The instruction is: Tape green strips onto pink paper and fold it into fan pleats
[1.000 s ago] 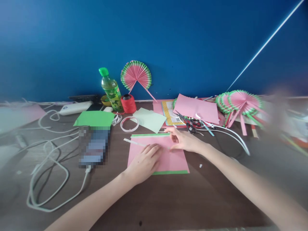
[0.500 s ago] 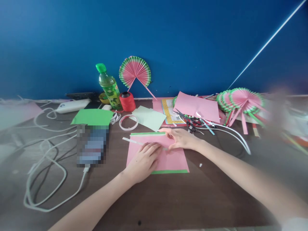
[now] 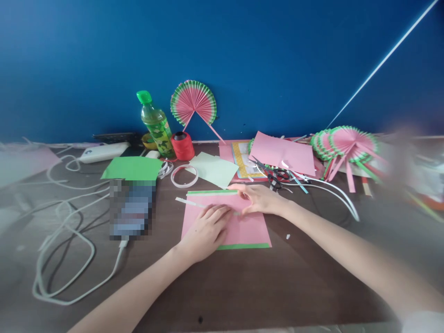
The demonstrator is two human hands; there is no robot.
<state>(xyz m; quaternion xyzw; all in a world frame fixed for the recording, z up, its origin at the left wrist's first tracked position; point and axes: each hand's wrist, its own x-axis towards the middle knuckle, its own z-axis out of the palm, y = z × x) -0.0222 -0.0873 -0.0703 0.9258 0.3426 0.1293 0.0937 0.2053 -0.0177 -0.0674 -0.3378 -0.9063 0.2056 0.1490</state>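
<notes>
A pink sheet of paper [image 3: 249, 230] lies on the dark table, with a green strip [image 3: 211, 192] along its far edge and another green strip [image 3: 243, 246] along its near edge. My left hand [image 3: 207, 231] rests flat on the sheet, fingers stretched out and close together. A narrow whitish strip [image 3: 190, 201] slants across the sheet and runs under those fingers. My right hand [image 3: 262, 200] touches the sheet's far right part. Its index finger reaches the far green strip, while the thumb lies lower on the pink paper, apart from the index finger.
Behind the sheet lie a tape roll [image 3: 184, 176], pale green paper [image 3: 213, 170], scissors [image 3: 275, 178] and pink paper [image 3: 282, 155]. A bottle [image 3: 156, 127], red thread spool [image 3: 182, 147] and pleated fans [image 3: 352, 143] stand farther back. A phone [image 3: 133, 210] with a looped cable [image 3: 93, 252] is left.
Both hands keep nearly the same place on the pink sheet. The whole view has shifted slightly.
</notes>
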